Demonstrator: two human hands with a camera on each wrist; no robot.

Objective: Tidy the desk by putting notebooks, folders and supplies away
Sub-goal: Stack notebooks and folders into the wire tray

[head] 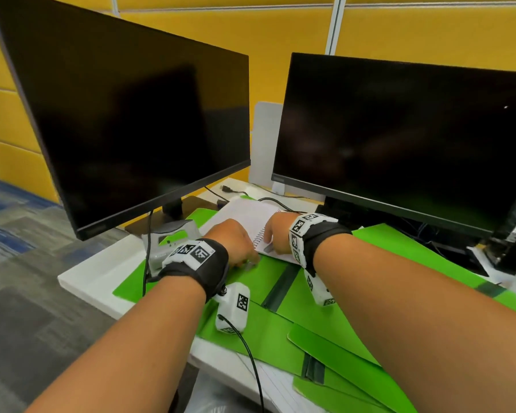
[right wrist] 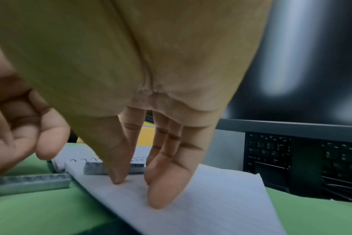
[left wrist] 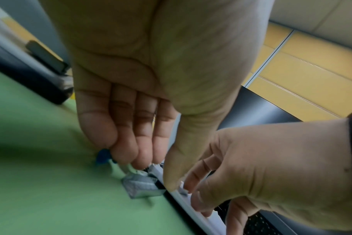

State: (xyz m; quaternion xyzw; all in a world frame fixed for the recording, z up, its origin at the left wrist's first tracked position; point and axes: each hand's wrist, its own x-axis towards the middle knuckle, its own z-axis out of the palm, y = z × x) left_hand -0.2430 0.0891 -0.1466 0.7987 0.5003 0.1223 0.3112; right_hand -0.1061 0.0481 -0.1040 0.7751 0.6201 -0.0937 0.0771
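A spiral notebook lies open on green folders between two monitors. My right hand rests on its lined page with straight fingers, and its thumb tip touches the paper right in front of a grey staple strip. A second staple strip lies on the green folder beside the notebook's corner. My left hand hovers over this strip with its fingers curled down. A small blue item shows under the fingertips. Whether the left hand grips anything is unclear.
A grey stapler stands left of my left hand, under the left monitor. The right monitor stands close behind the notebook. A black keyboard sits under it. More green folders overhang the desk's near edge. Cables run behind.
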